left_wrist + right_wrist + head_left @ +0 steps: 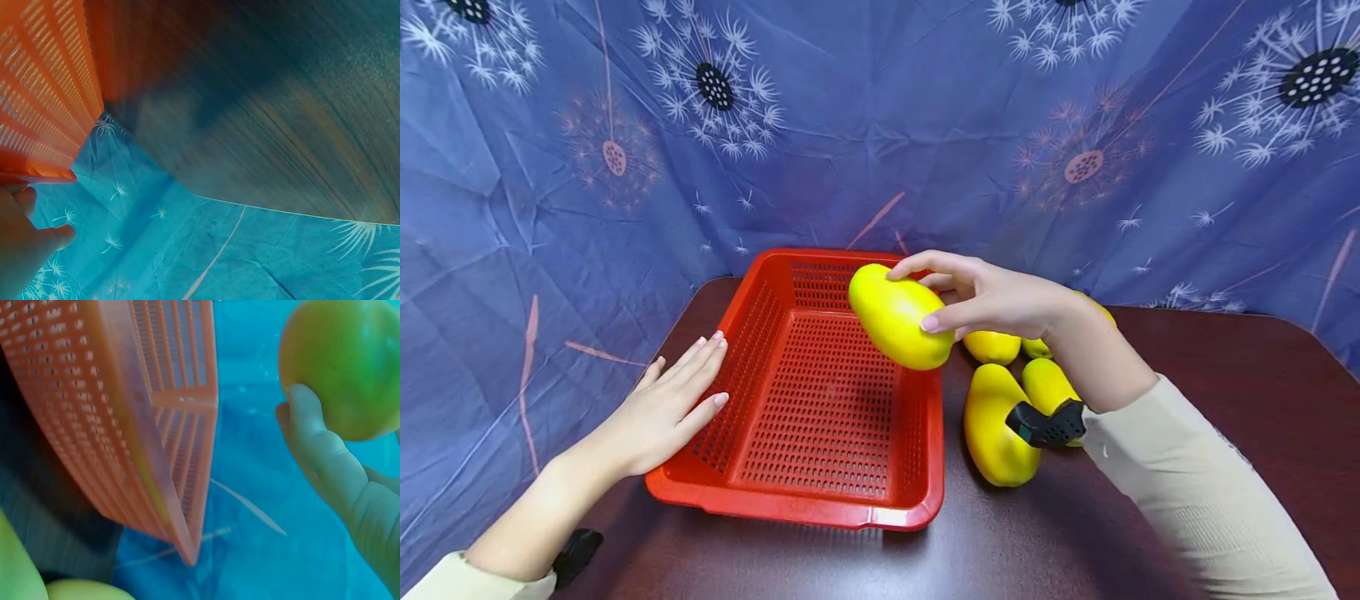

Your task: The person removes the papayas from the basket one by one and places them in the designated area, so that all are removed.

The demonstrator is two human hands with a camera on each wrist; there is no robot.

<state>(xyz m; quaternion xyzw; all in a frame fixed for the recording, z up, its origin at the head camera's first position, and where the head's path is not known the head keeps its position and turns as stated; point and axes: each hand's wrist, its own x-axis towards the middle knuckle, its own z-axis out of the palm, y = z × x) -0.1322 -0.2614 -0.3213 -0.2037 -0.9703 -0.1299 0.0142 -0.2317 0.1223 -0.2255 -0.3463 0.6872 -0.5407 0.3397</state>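
Note:
My right hand [981,292] grips a yellow mango [898,317] between thumb and fingers, above the right side of a red perforated plastic basket [820,510]. In the right wrist view the held mango [350,369] is raised beside the basket's rim [134,394]. My left hand [673,408] rests on the basket's left rim with its fingers fairly straight. The left wrist view shows part of this hand [28,240] at the edge of the basket wall [44,94]. No fruit shows inside the basket.
Several more yellow mangoes [996,429] lie on the dark brown table [1217,375] right of the basket, partly hidden by my right forearm. Behind the table hangs a blue cloth [880,100] with a dandelion print.

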